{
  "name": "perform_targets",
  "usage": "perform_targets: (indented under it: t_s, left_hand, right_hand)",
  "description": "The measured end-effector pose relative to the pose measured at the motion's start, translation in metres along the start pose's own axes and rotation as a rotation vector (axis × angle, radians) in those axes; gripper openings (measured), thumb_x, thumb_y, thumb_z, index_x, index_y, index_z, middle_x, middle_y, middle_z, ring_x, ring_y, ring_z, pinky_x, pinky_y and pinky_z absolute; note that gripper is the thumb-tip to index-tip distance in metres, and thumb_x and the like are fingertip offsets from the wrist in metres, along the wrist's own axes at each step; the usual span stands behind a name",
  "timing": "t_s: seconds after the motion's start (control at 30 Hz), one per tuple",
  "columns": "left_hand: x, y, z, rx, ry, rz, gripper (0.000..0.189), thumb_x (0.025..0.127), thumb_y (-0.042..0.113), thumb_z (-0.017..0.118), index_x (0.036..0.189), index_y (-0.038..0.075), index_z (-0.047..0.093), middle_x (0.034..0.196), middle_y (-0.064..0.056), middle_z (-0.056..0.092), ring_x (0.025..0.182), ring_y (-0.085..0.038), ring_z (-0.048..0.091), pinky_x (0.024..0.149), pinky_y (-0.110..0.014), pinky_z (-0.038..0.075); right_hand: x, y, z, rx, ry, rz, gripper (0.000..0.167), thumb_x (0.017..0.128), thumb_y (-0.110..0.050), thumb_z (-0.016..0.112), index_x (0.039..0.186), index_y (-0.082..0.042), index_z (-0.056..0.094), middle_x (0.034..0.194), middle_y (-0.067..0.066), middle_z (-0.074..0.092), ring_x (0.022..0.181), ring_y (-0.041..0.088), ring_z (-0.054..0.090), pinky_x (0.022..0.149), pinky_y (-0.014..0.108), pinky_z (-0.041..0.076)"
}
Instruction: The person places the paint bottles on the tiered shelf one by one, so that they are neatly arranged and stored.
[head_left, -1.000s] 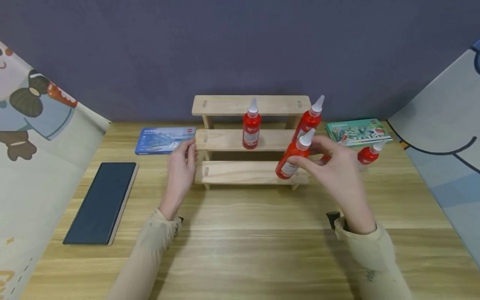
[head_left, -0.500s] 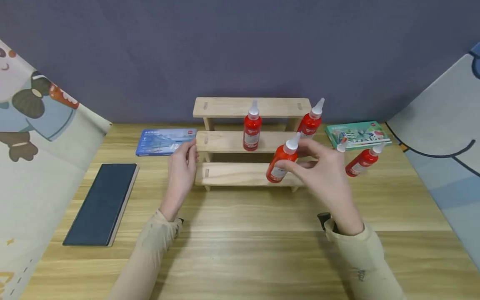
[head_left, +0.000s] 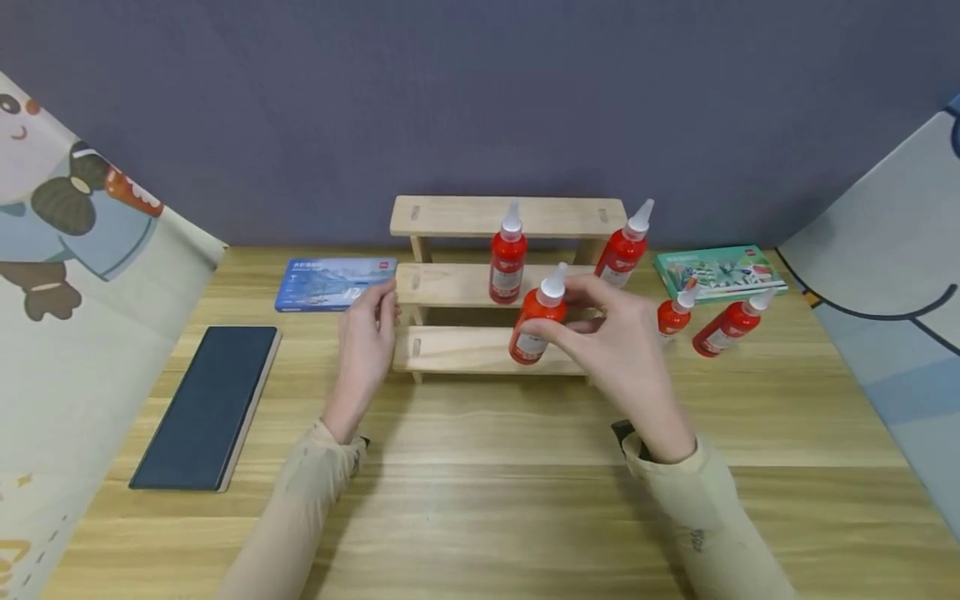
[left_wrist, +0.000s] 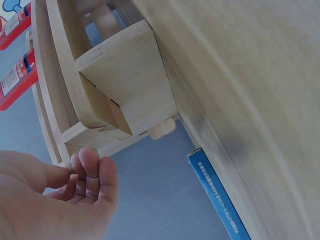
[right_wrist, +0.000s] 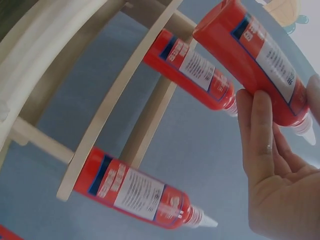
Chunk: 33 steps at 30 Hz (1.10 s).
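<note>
My right hand (head_left: 611,342) holds a red paint bottle (head_left: 534,333) with a white pointed nozzle, thumb on the near side. The bottle tilts slightly over the lowest shelf of a three-step wooden rack (head_left: 450,348); its label faces me. In the right wrist view, the fingers lie along the held bottle (right_wrist: 255,55). My left hand (head_left: 367,333) is at the rack's left end, thumb and curled fingers pinching the shelf's end; the left wrist view shows the fingertips (left_wrist: 89,159) right at the wood. Another red bottle (head_left: 507,267) stands mid-rack, and one (head_left: 621,254) at its right end.
Two more red bottles, one upright (head_left: 672,318) and one leaning in view (head_left: 723,329), stand on the table right of the rack. Behind them lies a green box (head_left: 720,271). On the left are a blue box (head_left: 330,283) and a dark notebook (head_left: 206,408). A dark wall stands behind.
My right hand has carried its bottle leftward along the lowest shelf, uncovering the two bottles on the table at right. My left hand has stayed at the rack's left end.
</note>
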<state>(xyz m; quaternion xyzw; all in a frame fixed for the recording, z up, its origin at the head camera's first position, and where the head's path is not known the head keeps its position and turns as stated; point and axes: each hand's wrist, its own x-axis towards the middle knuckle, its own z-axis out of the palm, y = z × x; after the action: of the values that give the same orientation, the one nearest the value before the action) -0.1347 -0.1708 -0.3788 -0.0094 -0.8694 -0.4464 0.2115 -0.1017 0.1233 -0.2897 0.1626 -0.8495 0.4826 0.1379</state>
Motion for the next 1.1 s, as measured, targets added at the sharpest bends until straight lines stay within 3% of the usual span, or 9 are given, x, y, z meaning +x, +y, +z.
perform_targets:
  t_s: [0.37, 0.6, 0.73, 1.1]
  left_hand:
    - [0.0, 0.001, 0.002, 0.011, 0.017, 0.03, 0.027, 0.11, -0.001, 0.055, 0.132, -0.012, 0.066, 0.1, -0.024, 0.072, 0.083, -0.033, 0.071, 0.075, -0.042, 0.064]
    - [0.001, 0.002, 0.002, 0.012, 0.019, 0.039, 0.027, 0.109, -0.002, 0.055, 0.132, -0.013, 0.066, 0.099, -0.024, 0.072, 0.082, -0.032, 0.07, 0.072, -0.029, 0.061]
    - [0.0, 0.001, 0.002, 0.005, 0.025, 0.047, 0.027, 0.109, -0.002, 0.056, 0.131, -0.013, 0.066, 0.099, -0.025, 0.072, 0.082, -0.033, 0.07, 0.073, -0.037, 0.063]
    - [0.0, -0.001, 0.001, 0.015, 0.029, 0.051, 0.026, 0.109, -0.002, 0.056, 0.131, -0.013, 0.067, 0.098, -0.024, 0.072, 0.081, -0.033, 0.071, 0.073, -0.039, 0.063]
  right_hand:
    - [0.01, -0.007, 0.018, 0.034, -0.01, -0.068, 0.047, 0.077, -0.018, 0.1, 0.117, -0.003, 0.078, 0.103, 0.007, 0.079, 0.092, 0.018, 0.074, 0.074, 0.03, 0.065]
    - [0.017, -0.01, 0.031, 0.074, -0.037, -0.087, 0.046, 0.079, -0.019, 0.099, 0.116, -0.002, 0.077, 0.103, 0.007, 0.078, 0.091, 0.017, 0.074, 0.075, 0.032, 0.066]
    - [0.021, -0.012, 0.038, 0.077, -0.038, -0.117, 0.046, 0.079, -0.02, 0.099, 0.115, -0.003, 0.076, 0.104, 0.006, 0.078, 0.091, 0.016, 0.075, 0.074, 0.029, 0.065]
    - [0.035, -0.015, 0.06, 0.058, -0.046, -0.171, 0.045, 0.08, -0.022, 0.098, 0.112, 0.0, 0.075, 0.101, 0.009, 0.079, 0.079, 0.016, 0.075, 0.072, 0.035, 0.065]
